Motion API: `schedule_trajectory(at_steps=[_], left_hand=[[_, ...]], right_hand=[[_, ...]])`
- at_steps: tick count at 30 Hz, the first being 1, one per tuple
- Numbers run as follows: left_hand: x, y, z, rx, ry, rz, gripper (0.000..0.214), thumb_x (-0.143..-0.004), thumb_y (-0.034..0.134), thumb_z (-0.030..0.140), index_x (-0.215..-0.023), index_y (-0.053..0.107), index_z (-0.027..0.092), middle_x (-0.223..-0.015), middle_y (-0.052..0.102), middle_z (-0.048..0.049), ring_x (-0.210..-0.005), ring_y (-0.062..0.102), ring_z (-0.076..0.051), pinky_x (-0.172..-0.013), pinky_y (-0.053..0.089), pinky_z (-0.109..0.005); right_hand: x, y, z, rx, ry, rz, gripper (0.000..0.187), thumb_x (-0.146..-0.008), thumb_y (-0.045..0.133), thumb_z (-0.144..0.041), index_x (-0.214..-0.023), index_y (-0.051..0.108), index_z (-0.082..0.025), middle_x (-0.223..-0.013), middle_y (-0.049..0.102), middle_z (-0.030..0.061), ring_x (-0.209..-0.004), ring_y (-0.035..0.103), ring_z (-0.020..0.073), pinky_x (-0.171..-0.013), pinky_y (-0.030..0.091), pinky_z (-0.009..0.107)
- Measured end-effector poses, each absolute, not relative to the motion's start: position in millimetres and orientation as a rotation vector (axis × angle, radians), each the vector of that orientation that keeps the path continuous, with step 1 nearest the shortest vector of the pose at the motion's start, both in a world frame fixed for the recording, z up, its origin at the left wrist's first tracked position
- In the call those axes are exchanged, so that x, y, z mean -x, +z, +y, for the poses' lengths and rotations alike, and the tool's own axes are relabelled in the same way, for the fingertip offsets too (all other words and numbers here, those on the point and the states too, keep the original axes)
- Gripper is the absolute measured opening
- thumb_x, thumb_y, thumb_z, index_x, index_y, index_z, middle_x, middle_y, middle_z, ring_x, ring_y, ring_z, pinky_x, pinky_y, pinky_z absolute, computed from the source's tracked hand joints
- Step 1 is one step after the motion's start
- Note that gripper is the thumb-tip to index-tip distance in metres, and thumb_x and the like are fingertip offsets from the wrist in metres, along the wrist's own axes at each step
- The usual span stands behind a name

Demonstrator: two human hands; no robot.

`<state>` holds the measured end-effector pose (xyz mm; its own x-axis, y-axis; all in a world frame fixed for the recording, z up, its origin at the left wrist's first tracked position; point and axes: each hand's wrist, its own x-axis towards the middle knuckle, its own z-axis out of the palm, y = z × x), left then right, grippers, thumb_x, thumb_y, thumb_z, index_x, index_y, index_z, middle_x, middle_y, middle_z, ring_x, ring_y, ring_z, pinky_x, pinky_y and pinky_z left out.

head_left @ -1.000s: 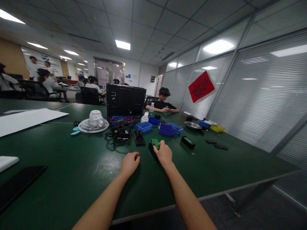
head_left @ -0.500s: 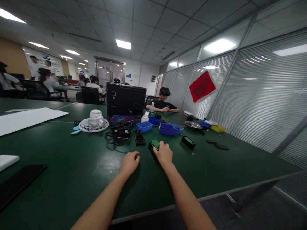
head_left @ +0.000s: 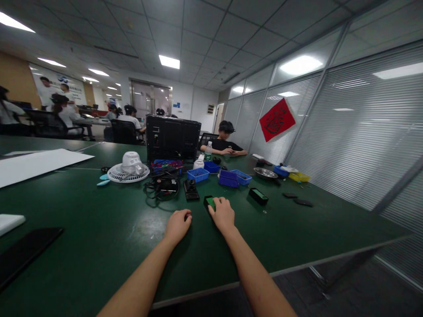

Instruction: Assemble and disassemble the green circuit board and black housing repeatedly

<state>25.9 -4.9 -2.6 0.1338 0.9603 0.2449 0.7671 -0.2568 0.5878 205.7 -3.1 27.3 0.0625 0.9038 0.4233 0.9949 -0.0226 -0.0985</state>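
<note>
A narrow black case lies on the green table in front of me, with a green circuit board in its top. My right hand is over the case, thumb and fingers on the board; the hand hides part of both. To its left, my left hand rests on the tabletop, fingers curled in, and nothing shows in it. A second black case with a green board in it lies to the right. Beyond my hands stands a small black device on a base.
Blue bins, a tangle of black cables, a white fan part and a black monitor-like panel stand farther back. A metal dish and flat black pieces lie right. Another person sits across the table.
The green board, tilted up in my right hand's grasp before, now lies lower and flatter in the case. My right hand's fingers have spread over it. My left hand stays put.
</note>
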Motion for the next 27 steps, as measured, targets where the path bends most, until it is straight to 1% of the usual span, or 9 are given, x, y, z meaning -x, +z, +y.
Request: schedule_trajectory(at_steps=[6,10,13,15,17,20,22,25,27], left_hand=[[-24.8,-7.5,-2.5,-2.127,0.883,1.65,0.025,-0.08,0.046,0.027,-0.098,0.063,0.022,-0.097,0.066,-0.0019,-0.094,0.055,-0.016,-0.083,0.039,-0.026],[-24.4,-9.7,-2.1,-2.135,0.902,1.642,0.025,-0.08,0.046,0.027,-0.098,0.062,0.022,-0.096,0.067,-0.0019,-0.093,0.056,-0.016,-0.082,0.039,-0.026],[-24.5,-9.4,-2.6,-2.121,0.9,1.653,0.026,-0.08,0.045,0.027,-0.1,0.062,0.022,-0.096,0.066,-0.0024,-0.095,0.056,-0.016,-0.084,0.039,-0.026],[-24.6,-9.3,-2.5,-2.096,0.907,1.658,0.028,-0.08,0.046,0.027,-0.103,0.06,0.021,-0.095,0.066,-0.0029,-0.095,0.056,-0.016,-0.084,0.04,-0.026],[-24.4,-10.1,-1.8,-2.064,0.936,1.65,0.032,-0.077,0.048,0.024,-0.108,0.058,0.021,-0.098,0.066,-0.0032,-0.094,0.057,-0.017,-0.084,0.041,-0.027],[-23.5,-12.7,0.3,-2.012,1.038,1.634,0.043,-0.072,0.048,0.014,-0.115,0.053,0.019,-0.109,0.061,-0.0045,-0.097,0.057,-0.016,-0.086,0.042,-0.027],[-22.8,-14.1,1.3,-1.978,1.151,1.622,0.044,-0.073,0.045,0.012,-0.116,0.051,0.017,-0.114,0.059,-0.006,-0.1,0.056,-0.016,-0.088,0.042,-0.027],[-23.7,-13.9,0.3,-1.979,1.313,1.583,0.038,-0.082,0.04,0.023,-0.118,0.049,0.016,-0.118,0.056,-0.008,-0.108,0.052,-0.017,-0.092,0.041,-0.031],[-26.4,-12.1,-2.9,-2.076,1.304,1.544,0.042,-0.082,0.045,0.033,-0.12,0.048,0.018,-0.124,0.051,-0.0085,-0.115,0.047,-0.019,-0.096,0.038,-0.033]], right_hand=[[-210.7,20.7,0.9,1.949,-0.158,-1.92,0.028,-0.084,0.044,-0.04,-0.101,0.058,-0.024,-0.111,0.049,0.0075,-0.098,0.047,0.021,-0.068,0.041,0.027],[-212.9,18.0,4.9,1.932,0.052,-1.841,0.028,-0.081,0.048,-0.04,-0.102,0.056,-0.023,-0.103,0.053,0.0062,-0.094,0.05,0.0188,-0.074,0.04,0.026],[-206.4,15.2,2.6,1.922,0.057,-1.824,0.03,-0.078,0.053,-0.037,-0.103,0.054,-0.022,-0.101,0.053,0.0067,-0.094,0.05,0.0194,-0.076,0.039,0.027],[-198.5,13.0,-1.1,1.871,0.038,-1.83,0.031,-0.077,0.054,-0.039,-0.103,0.053,-0.021,-0.101,0.052,0.0076,-0.095,0.05,0.0199,-0.077,0.039,0.027],[-190.1,10.9,-4.4,1.737,0.094,-1.86,0.031,-0.081,0.048,-0.043,-0.101,0.054,-0.021,-0.1,0.053,0.0073,-0.093,0.05,0.0188,-0.078,0.039,0.027],[-180.8,7.4,-5.4,1.463,0.266,-1.866,0.036,-0.089,0.033,-0.045,-0.101,0.056,-0.02,-0.095,0.055,0.006,-0.088,0.052,0.0161,-0.079,0.039,0.026],[-177.9,4.0,-3.2,1.332,0.355,-1.831,0.038,-0.09,0.029,-0.043,-0.1,0.056,-0.019,-0.092,0.057,0.0054,-0.087,0.053,0.0158,-0.078,0.04,0.026],[-176.8,-2.6,1.2,1.242,0.434,-1.782,0.039,-0.09,0.029,-0.044,-0.098,0.058,-0.019,-0.089,0.059,0.0047,-0.085,0.053,0.0165,-0.078,0.04,0.027],[-176.9,-7.1,3.8,1.206,0.481,-1.767,0.041,-0.09,0.028,-0.046,-0.099,0.059,-0.019,-0.09,0.06,0.0045,-0.086,0.054,0.0166,-0.078,0.041,0.027]])
